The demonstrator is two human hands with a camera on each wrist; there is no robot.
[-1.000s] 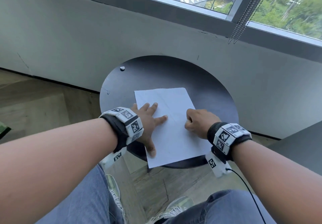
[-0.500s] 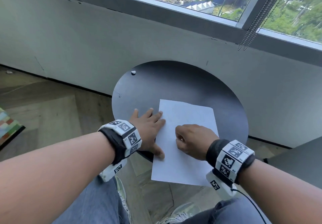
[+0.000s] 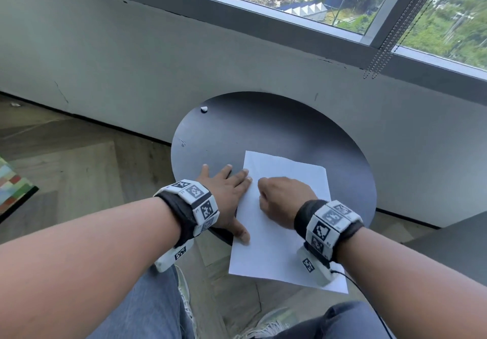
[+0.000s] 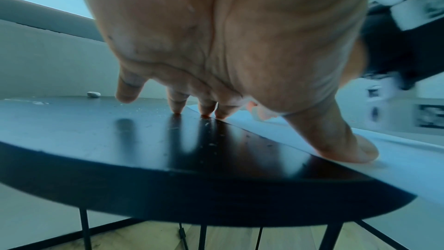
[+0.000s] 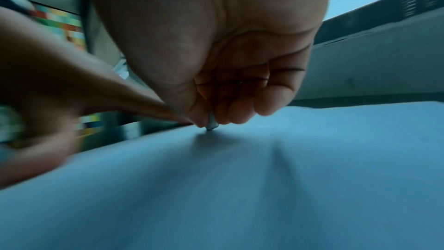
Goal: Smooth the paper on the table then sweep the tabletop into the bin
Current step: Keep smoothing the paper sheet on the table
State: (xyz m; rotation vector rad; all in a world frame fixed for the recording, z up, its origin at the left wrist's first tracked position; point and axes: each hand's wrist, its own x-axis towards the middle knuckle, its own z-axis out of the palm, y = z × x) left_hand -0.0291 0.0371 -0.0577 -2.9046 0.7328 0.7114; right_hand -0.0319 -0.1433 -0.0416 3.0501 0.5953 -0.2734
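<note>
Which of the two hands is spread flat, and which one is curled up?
The left hand is the flat one, fingers fanned over the paper's left edge and the table. The right hand is curled, pinching something small against the sheet.

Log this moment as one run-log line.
step: smoothing paper | left hand: flat, thumb pinning paper edge | right hand: curled, grip on small item, contents unclear | table: white scrap unswept | bin: unseen

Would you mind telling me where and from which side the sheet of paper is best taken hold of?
Probably the near edge of the sheet of paper, approached from the person's side. That part overhangs the round table, so a thumb-and-finger grip could reach both faces there; elsewhere it lies flat.
</note>
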